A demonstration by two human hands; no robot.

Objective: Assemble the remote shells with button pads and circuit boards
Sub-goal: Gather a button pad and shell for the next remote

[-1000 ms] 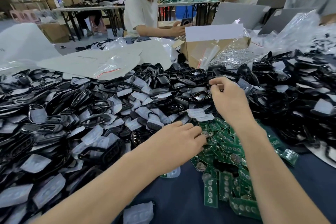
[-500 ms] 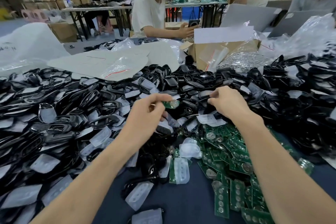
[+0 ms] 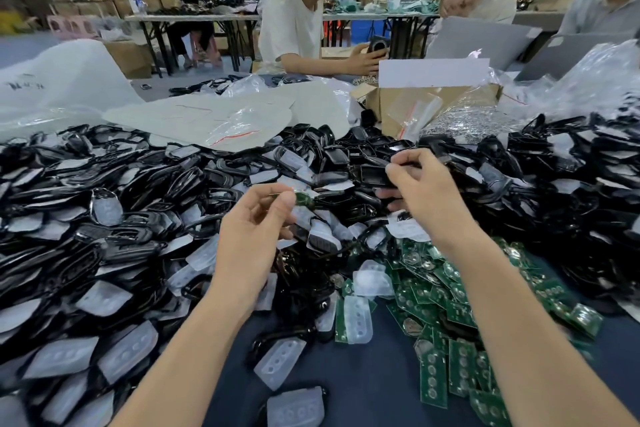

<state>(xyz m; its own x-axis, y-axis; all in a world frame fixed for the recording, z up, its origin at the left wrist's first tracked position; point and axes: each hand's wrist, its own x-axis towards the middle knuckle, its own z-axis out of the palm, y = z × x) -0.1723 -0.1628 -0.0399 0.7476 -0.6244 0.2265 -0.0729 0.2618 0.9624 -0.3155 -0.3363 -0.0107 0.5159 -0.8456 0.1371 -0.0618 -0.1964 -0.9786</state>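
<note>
My left hand (image 3: 252, 229) is raised over the pile and pinches a small green circuit board (image 3: 302, 198) between thumb and forefinger. My right hand (image 3: 422, 198) grips a black remote shell (image 3: 372, 173) just to the right of it, a little higher. The two hands are a short gap apart. Black remote shells (image 3: 104, 218) mixed with translucent button pads (image 3: 277, 362) cover the left and middle of the table. A heap of green circuit boards (image 3: 436, 315) lies below my right wrist.
Another heap of black shells (image 3: 571, 201) rises at the right. A cardboard box (image 3: 415, 104) with plastic bags stands behind the piles, with flat plastic bags (image 3: 207, 121) to its left. Several people sit at the far side. Dark blue table surface (image 3: 363, 388) shows at the bottom.
My left hand came up from the circuit board heap with a green board pinched in it. My right hand lifted a black shell off the pile toward the left hand.
</note>
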